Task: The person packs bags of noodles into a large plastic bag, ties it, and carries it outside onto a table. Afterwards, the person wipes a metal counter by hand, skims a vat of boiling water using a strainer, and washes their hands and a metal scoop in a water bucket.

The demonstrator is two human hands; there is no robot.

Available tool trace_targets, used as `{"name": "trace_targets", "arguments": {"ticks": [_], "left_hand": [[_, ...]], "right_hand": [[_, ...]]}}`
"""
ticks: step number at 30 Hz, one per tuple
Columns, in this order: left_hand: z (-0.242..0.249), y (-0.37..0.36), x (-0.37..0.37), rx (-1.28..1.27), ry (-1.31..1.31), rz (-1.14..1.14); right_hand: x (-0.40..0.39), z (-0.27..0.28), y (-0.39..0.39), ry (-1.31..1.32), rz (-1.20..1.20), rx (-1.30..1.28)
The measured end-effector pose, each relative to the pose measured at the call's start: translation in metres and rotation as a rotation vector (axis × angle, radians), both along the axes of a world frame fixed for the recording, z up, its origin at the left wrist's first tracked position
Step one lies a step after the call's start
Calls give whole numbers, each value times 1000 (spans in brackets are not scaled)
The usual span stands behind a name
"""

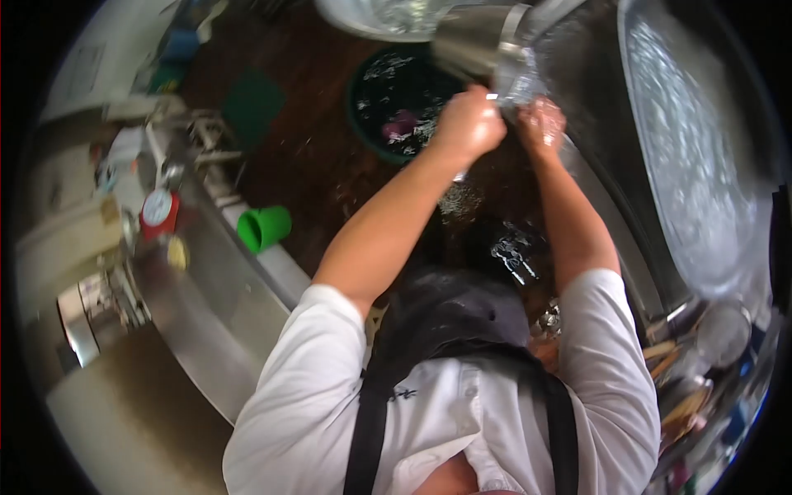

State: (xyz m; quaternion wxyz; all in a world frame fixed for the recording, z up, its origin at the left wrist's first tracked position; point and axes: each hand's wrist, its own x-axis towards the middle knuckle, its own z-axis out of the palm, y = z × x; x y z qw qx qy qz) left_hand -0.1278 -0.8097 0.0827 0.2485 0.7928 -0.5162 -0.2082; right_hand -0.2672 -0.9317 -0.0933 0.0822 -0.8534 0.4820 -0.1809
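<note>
My left hand is closed in a fist in front of me, just below a silvery metal pot. What its fingers hold, if anything, is hidden. Close beside it, my right hand looks wet, with its fingers curled in at the lower end of a shiny, clear patch. Blur keeps me from telling whether that patch is water or clear plastic. Left of my fist, a dark green round tub holds water with a pinkish-purple thing in it.
On the right stands a large metal basin of water. Another wide basin is at the top. A green cup lies tipped by the steel counter, near a red dial scale. The brown floor looks wet.
</note>
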Motion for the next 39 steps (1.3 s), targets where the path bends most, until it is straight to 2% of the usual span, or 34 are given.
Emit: {"name": "trace_targets", "arguments": {"ticks": [6, 8, 10, 11, 14, 15, 16, 18, 19, 20, 21, 24, 25, 27, 28, 29, 30, 31, 34, 37, 39], "left_hand": [[8, -10, -44, 31, -116, -4], [8, -10, -47, -5, -157, -16], [15, -10, -43, -9, -157, -21], [20, -6, -35, -16, -171, -15], [21, 15, -2, -119, -163, 40], [25, 31, 15, -129, -154, 41], [15, 49, 37, -158, -140, 64], [23, 100, 79, -181, -52, 196], [25, 126, 104, -81, -49, 298], [17, 160, 133, -110, -112, 347], [14, 194, 162, -51, -107, 428], [-22, 313, 246, 15, -205, 661], [-49, 360, 280, 7, -201, 671], [-75, 427, 324, 137, 155, 906], [-65, 442, 337, 183, 333, 1006], [-70, 459, 350, 138, 395, 1034], [-75, 475, 364, 91, 456, 1068], [-73, 485, 380, 111, 483, 1048], [-71, 498, 435, 158, 504, 1014], [-45, 470, 482, 194, 500, 971], [-43, 444, 519, 206, 640, 926]], "right_hand": [[-54, 4, 24, 9, -140, 126], [-88, -23, 23, 17, -80, -12], [-114, -12, 34, 73, -307, 177], [-130, -15, 42, 36, -362, 91], [-250, -120, 24, 514, -322, 33], [-259, -72, 47, 729, -167, -159], [-293, -73, 54, 664, -184, -240], [-366, -92, 60, 767, -306, -194], [-393, -94, 65, 616, -525, 19], [-400, -80, 73, 789, -553, -111], [-401, -74, 76, 780, -677, -202], [-351, -66, 86, 842, -709, -502], [-320, -61, 80, 875, -624, -201], [-215, -41, 57, 884, -441, 399], [-135, -19, 61, 347, -662, 389], [-92, -43, 57, 357, -488, 163], [6, 12, 82, 483, -558, 297], [47, 5, 80, 625, -562, 330], [126, 18, 77, 597, -657, 371], [154, 19, 66, 605, -670, 370], [153, -4, 61, 579, -680, 256]]}}
